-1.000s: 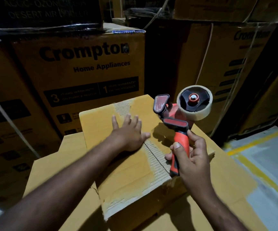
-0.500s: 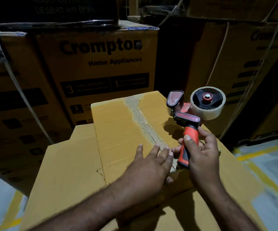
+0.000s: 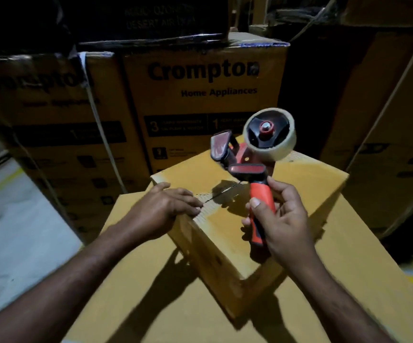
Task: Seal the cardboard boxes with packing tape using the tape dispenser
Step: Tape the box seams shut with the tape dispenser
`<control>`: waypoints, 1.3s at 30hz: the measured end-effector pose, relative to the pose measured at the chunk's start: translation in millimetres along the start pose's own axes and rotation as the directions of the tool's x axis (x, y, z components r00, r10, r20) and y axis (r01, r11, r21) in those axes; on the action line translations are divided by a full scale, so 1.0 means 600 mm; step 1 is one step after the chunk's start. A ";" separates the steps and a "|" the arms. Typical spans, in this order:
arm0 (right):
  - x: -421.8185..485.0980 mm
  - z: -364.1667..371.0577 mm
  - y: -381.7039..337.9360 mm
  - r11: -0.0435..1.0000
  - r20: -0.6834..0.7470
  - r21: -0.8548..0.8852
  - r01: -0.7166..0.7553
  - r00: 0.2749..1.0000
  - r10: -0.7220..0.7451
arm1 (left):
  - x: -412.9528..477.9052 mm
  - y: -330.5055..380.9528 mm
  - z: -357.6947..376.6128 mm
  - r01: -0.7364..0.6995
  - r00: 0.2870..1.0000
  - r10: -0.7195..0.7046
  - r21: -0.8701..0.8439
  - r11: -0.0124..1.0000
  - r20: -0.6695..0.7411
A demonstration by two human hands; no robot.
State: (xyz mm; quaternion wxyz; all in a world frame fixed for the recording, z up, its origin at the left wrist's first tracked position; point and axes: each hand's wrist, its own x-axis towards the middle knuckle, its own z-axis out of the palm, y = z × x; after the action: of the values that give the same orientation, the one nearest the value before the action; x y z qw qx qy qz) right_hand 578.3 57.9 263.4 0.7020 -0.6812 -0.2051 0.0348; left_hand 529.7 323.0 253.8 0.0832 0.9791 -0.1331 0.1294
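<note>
Lower centre: one large box (image 3: 131,300) carries one small box (image 3: 312,184), mid-frame. Our left hand (image 3: 166,209) lies flat on its taped seam (image 3: 210,206) at the left edge; we should rub it down firmly there. Our right hand (image 3: 284,224) is wrapped round the one tape dispenser (image 3: 247,167), above the box. Behind: at least three printed cartons (image 3: 200,95).

A broad, flat-topped brown cardboard carton (image 3: 151,305) is used as the work surface. A smaller plain brown cardboard box (image 3: 215,258) is set directly on it towards the far edge, turned so that one corner points at the near edge. The carton appears to stand on the pale grey floor (image 3: 15,231), though its base is hidden.
</note>
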 end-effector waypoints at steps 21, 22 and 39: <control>-0.003 0.001 0.000 0.754 0.396 -0.398 0.523 0.839 -0.373 | 0.047 0.045 -0.103 0.221 0.590 -0.577 -0.800 -0.558 0.565; 0.000 0.001 0.000 0.750 0.399 -0.398 0.528 0.836 -0.377 | 0.050 0.042 -0.101 0.228 0.578 -0.581 -0.797 -0.559 0.573; 0.022 0.033 0.009 0.830 0.370 -0.314 0.462 0.864 -0.341 | 0.038 -0.021 -0.118 0.404 0.535 -0.567 -0.780 -0.478 0.625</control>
State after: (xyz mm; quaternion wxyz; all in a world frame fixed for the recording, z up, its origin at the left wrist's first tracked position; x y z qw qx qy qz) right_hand 584.8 81.3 261.3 0.5030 -0.7351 -0.4512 -0.0547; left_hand 538.2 343.3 325.7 0.8109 0.4940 0.3134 -0.0132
